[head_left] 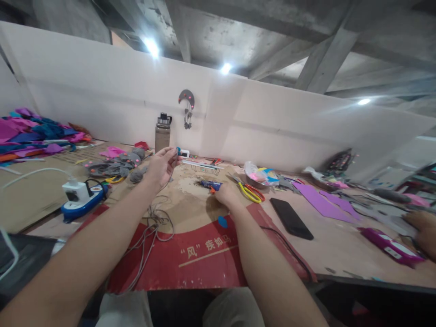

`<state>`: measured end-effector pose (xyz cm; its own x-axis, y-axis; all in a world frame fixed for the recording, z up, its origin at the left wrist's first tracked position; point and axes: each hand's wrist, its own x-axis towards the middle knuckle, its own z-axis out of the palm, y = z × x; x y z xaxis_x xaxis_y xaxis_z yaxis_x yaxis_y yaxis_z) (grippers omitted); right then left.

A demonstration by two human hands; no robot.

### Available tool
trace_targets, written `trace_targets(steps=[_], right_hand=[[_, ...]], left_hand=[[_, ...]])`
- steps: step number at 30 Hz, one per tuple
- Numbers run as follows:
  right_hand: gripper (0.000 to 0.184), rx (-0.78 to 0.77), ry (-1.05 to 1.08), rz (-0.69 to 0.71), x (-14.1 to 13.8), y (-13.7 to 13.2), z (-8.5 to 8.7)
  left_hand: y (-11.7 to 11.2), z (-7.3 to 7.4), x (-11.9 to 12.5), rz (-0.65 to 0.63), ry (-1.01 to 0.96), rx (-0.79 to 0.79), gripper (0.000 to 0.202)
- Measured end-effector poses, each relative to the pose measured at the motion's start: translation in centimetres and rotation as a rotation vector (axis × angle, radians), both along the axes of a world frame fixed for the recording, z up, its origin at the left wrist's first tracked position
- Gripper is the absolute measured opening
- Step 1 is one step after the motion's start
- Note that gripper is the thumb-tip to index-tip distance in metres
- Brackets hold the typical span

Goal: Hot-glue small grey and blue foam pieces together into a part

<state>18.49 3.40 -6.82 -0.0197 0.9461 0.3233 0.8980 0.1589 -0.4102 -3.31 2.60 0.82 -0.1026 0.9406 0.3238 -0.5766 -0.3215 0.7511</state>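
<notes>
My left hand (162,165) is raised above the table, fingers pinched on a small piece with a blue tip (178,150). My right hand (225,194) rests on the cardboard-covered table (190,213), closed on a blue glue gun (208,185) that lies pointing left. Yellow-and-orange scissors (250,191) lie just right of that hand. A small blue felt scrap (222,221) sits near my right wrist. A thin cable (155,222) coils under my left forearm.
Grey felt shapes (117,166) and a grey bottle (162,132) stand at the back left, a power strip (81,198) to the left, colourful felt stacks (34,134) far left. A black phone (291,218), purple felt sheet (320,202) and magenta device (391,247) lie right. Another person's hand (424,231) is at the right edge.
</notes>
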Motion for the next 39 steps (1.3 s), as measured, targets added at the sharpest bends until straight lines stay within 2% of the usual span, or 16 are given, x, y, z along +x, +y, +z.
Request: trace_targets(steps=[4, 8, 10, 12, 14, 18, 20, 24, 28, 39], right_hand=[[0.009, -0.155, 0.078, -0.068, 0.2, -0.2, 0.6], [0.019, -0.200, 0.188, -0.077, -0.2, -0.3, 1.4], [0.025, -0.119, 0.287, -0.070, -0.9, -0.6, 1.9], [0.029, 0.053, 0.448, -0.015, -1.9, -1.3, 2.6], [0.033, 0.205, 0.635, 0.108, -3.0, -2.4, 3.3], [0.030, 0.265, 0.876, 0.382, -4.7, -5.1, 4.6], [0.027, 0.293, 0.851, 0.435, -5.1, -6.0, 5.0], [0.021, 0.343, 0.673, 0.410, -5.0, -6.5, 5.1], [0.019, 0.374, 0.578, 0.369, -4.7, -6.4, 5.3], [0.017, 0.411, 0.531, 0.376, -4.9, -6.8, 5.6]], left_hand=[[-0.2, -0.1, 0.2, -0.010, 0.019, 0.001, 0.009], [0.1, -0.2, 0.0, 0.008, 0.070, 0.040, 0.014], [0.2, -0.3, -0.1, 0.028, 0.098, 0.053, 0.017], [0.3, -0.4, -0.1, 0.060, 0.120, 0.058, 0.020], [0.3, -0.6, -0.1, 0.108, 0.153, 0.060, 0.022], [0.5, -1.0, 0.0, 0.254, 0.271, 0.092, 0.020], [0.6, -1.2, 0.1, 0.336, 0.338, 0.128, 0.018], [0.5, -1.3, 0.3, 0.429, 0.442, 0.188, 0.014], [0.2, -1.2, 0.5, 0.418, 0.442, 0.198, 0.013], [0.1, -1.2, 0.6, 0.402, 0.402, 0.210, 0.015]])
